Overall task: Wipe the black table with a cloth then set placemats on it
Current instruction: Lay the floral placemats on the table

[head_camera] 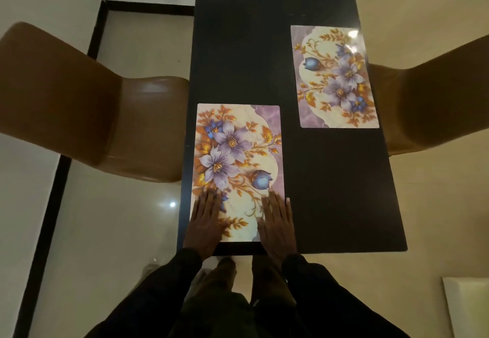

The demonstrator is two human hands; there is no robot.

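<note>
Both hands, left hand (pixel 205 220) and right hand (pixel 277 222), press flat, fingers straight, on the near placemat (pixel 238 157) at the black table (pixel 238 46)'s near-left edge; 1 uneven push could skew it over the edge.

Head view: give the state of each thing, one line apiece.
near placemat: flat at the table's near-left corner, under both hands.
far placemat: flat by the right edge, untouched.
left hand: open, pressing near placemat.
right hand: open, pressing near placemat.
black table: bears two placemats.

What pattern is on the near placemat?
Purple and blue flowers with orange-gold leaves on cream on the near placemat, head view.
</note>
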